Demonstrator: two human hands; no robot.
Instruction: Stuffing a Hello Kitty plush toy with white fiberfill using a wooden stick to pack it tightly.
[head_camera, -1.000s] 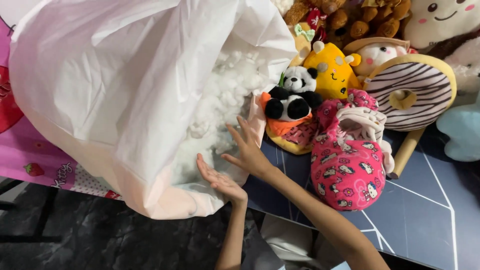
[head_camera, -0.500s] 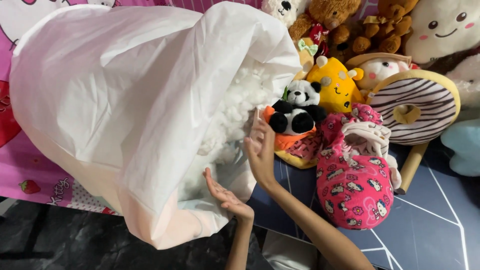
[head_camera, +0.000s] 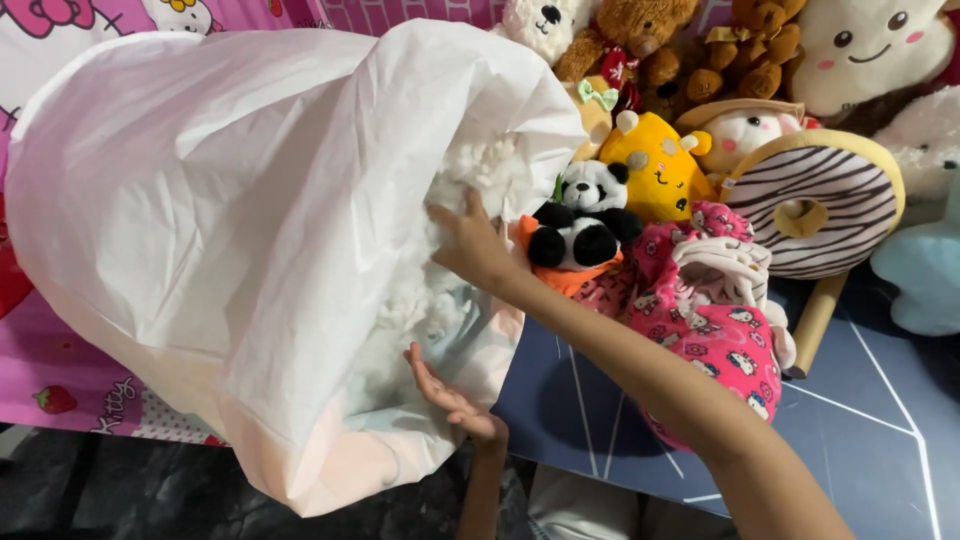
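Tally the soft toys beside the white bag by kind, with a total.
Black-and-white panda plush: 1
Yellow giraffe plush: 1
Brown teddy bears: 2
Striped doughnut cushion: 1
Pink patterned plush slippers: 1 pair
Other partly hidden plush toys: at least 5
Total: at least 11
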